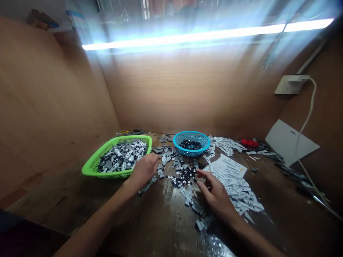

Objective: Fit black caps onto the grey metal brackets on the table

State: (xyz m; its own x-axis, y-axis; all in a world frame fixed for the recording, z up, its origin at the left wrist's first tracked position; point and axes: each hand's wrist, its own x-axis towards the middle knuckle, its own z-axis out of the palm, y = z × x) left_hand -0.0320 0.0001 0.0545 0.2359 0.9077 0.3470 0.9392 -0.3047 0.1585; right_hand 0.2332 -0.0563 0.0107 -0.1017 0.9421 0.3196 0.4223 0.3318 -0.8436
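Note:
My left hand [147, 166] is closed beside the right rim of a green basket [89, 168]. Its fingers curl together, and whatever they hold, if anything, is hidden. Inside that basket lies a heap of grey and white plastic parts [122, 155]. My right hand [215, 192] is open, thumb and forefinger apart, at the right edge of a pile of small black and white pieces [184, 176]. Between my hands, flat grey parts [171, 155] lie scattered. Behind the pile stands a round blue basket [191, 152] with small black pieces in it.
To the right, many pale flat parts [242, 192] spread over and around a white sheet [225, 162]. A red object [249, 143] sits at the back right. A white card [291, 142] leans near a cable [311, 103] from a wall socket [291, 85]. Wooden panels enclose the table.

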